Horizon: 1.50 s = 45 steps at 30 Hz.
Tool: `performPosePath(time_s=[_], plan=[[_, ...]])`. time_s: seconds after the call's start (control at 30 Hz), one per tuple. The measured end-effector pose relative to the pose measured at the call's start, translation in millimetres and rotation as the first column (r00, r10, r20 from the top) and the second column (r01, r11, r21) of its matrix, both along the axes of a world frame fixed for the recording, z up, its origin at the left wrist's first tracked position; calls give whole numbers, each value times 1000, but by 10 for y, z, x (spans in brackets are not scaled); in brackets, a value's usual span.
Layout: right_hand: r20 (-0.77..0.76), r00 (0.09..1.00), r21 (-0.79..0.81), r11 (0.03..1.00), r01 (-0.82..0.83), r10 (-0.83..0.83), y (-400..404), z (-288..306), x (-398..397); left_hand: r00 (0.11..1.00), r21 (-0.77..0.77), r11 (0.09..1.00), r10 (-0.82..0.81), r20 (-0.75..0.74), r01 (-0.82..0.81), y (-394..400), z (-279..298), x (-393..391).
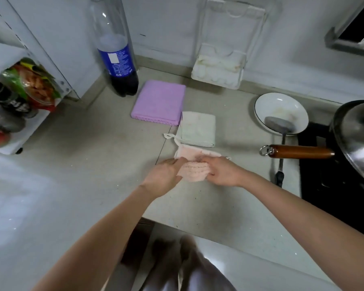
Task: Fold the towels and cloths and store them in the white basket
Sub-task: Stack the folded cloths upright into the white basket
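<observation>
A small pink cloth [194,170] lies on the counter, partly doubled over. My left hand [166,177] pinches its left edge and my right hand [221,171] grips its right side, both lifting the near part. Just behind it rests a folded pale green cloth [198,129] with a white hanging loop. Farther back lies a folded purple towel [160,102]. No white basket shows in the head view.
A cola bottle [118,59] stands behind the purple towel. A white plate [281,112] with a ladle [281,131] sits right, beside a wok with a wooden handle [301,151] on the black stove. A shelf with snack bags [29,85] is on the left.
</observation>
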State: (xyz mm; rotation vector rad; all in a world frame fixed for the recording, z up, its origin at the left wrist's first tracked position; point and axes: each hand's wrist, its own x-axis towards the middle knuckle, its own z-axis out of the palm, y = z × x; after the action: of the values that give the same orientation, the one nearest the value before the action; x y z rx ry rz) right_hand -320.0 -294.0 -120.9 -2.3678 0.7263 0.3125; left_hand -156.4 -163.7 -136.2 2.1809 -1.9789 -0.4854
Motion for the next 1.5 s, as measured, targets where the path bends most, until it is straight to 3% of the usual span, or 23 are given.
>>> performPosePath(time_s=[0.1,0.2,0.3,0.37,0.5,0.63,0.8,0.93,1.07,1.23,1.37,1.5], plan=[[-125,989,-218,970,-109,83,151,149,93,994,68,997,-24,-103,31,-126,176,126],[-81,996,-375,925,-57,28,285,226,215,967,112,983,-117,-227,145,-190,324,224],[-85,981,-288,938,-193,176,251,238,252,914,328,900,-157,-374,288,-289,458,385],[-122,963,-189,947,-259,239,202,259,260,909,424,883,-7,-417,201,-456,457,546],[-97,995,-62,997,-42,36,49,187,294,909,285,923,333,-250,-259,-845,316,662],[-59,988,138,979,151,-144,-95,111,208,710,354,807,587,-388,-474,-1192,144,473],[-95,983,128,977,168,-156,-101,-5,194,571,378,697,716,-401,-609,-1543,-95,317],[-82,986,137,978,157,-147,-88,7,180,480,398,639,763,-432,-658,-1627,-174,243],[-77,985,172,971,168,-157,-76,34,195,331,422,670,701,-632,-611,-1659,-166,248],[-94,981,179,966,187,-173,-90,99,221,384,318,756,590,-710,-572,-1539,126,379],[-127,975,152,968,201,-183,-84,159,313,360,222,708,572,-737,-670,-1258,363,700],[-21,929,208,908,364,-368,-117,330,521,392,137,641,608,-690,-755,-802,585,1047]])
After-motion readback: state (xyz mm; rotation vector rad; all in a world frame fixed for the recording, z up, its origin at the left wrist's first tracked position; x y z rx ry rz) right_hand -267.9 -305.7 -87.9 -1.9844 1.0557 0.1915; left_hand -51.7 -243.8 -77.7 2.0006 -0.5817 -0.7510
